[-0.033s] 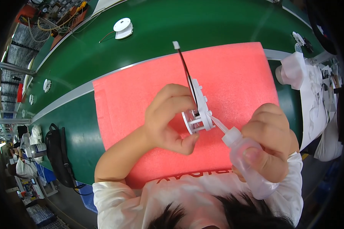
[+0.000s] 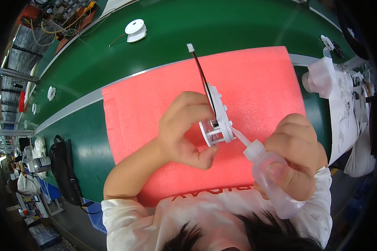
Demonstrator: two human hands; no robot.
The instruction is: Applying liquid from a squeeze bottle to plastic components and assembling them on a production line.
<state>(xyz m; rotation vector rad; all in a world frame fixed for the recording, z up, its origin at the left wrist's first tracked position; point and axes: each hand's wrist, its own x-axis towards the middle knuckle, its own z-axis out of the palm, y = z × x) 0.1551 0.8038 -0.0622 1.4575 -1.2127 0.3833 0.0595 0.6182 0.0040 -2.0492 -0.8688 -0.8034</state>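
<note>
My left hand [image 2: 184,129] grips a white plastic assembly [image 2: 219,113] on its edge, fingers behind it and thumb at its lower end. The assembly has small pegs along one side and a round plate on short posts. A dark, thin cable [image 2: 201,71] rises from it to a small white plug [image 2: 190,48]. My right hand [image 2: 295,159] is wrapped round a translucent squeeze bottle [image 2: 276,184], tilted with its nozzle [image 2: 240,136] pointing up and left. The nozzle tip meets the assembly's pegged side; I cannot tell whether any liquid comes out.
Under my hands lies a pink foam mat [image 2: 255,79] on a green table [image 2: 83,129]. Beyond it, a green belt-like surface [image 2: 188,25] carries a white round part with a cable [image 2: 135,31]. A white cup-like container [image 2: 320,77] stands at right; a black bag [image 2: 63,169] lies at left.
The cable and its white plug have shifted slightly to the left and away from me, with the assembly tilting a little. The right hand and bottle look unchanged.
</note>
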